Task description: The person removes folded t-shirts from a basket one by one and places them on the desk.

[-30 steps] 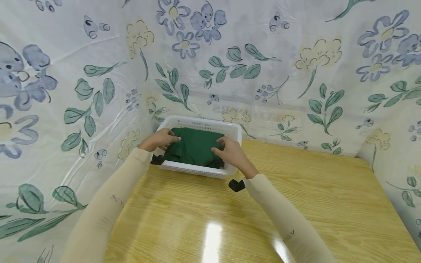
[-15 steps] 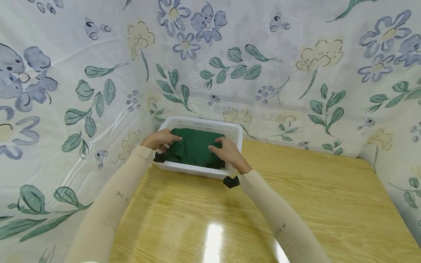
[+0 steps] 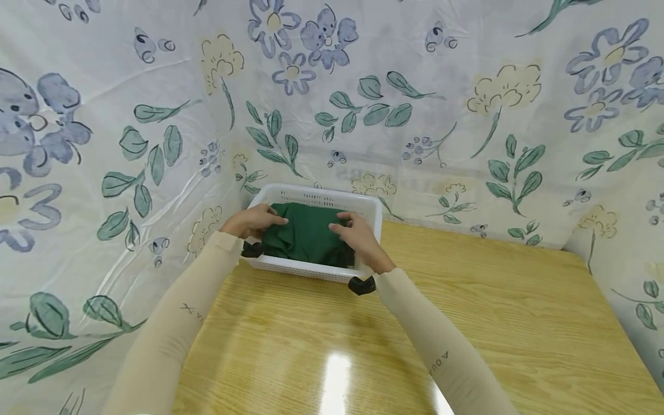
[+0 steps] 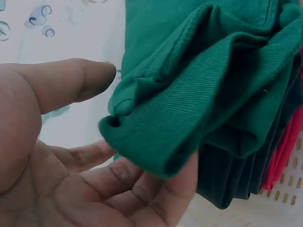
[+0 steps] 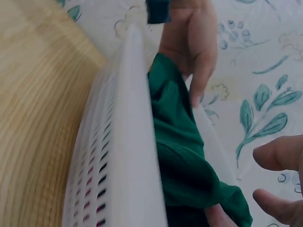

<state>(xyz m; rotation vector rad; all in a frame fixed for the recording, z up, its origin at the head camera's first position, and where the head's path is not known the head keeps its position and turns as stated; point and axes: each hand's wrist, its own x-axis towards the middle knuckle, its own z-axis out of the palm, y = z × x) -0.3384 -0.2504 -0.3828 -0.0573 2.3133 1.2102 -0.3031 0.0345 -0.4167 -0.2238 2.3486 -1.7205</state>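
Observation:
A green folded garment (image 3: 313,236) lies on top of a pile inside a white plastic basket (image 3: 306,268). At its left end is my left hand (image 3: 251,221). In the left wrist view, the fingers of my left hand (image 4: 80,175) are under a loose, ribbed fold of the green garment (image 4: 189,104), while the thumb stands apart from it. Over the right end is my right hand (image 3: 360,237), thumb and forefinger spread. The right wrist view shows those two fingers (image 5: 279,153) off the cloth, and another fingertip (image 5: 218,216) against the garment's lower edge.
Beneath the green garment are dark navy cloth (image 4: 227,172) and a red cloth (image 4: 286,146). The basket stands on a wooden table (image 3: 493,300), in the corner by a floral-print sheet (image 3: 363,115). A black device (image 3: 362,285) sits at my right wrist.
My right hand has shifted slightly left over the garment, and my left hand has moved a little to the right. The basket has stayed in place.

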